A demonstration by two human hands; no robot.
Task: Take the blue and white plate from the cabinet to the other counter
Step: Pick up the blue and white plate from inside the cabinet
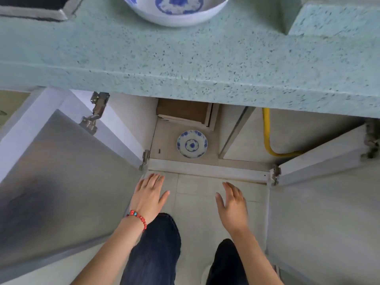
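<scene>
A small blue and white plate (192,144) lies flat on the floor of the open cabinet (207,167) beneath the green speckled counter (185,64). My left hand (148,195), with a red bead bracelet on the wrist, hovers open in front of the cabinet's lower edge, below and left of the plate. My right hand (232,204) is also open and empty, below and right of the plate. Neither hand touches the plate.
Both cabinet doors stand open, the left door (61,171) and the right door (320,212). A brown box (185,113) sits behind the plate. A yellow hose (267,136) curves at the right. A large blue and white bowl (176,9) rests on the counter.
</scene>
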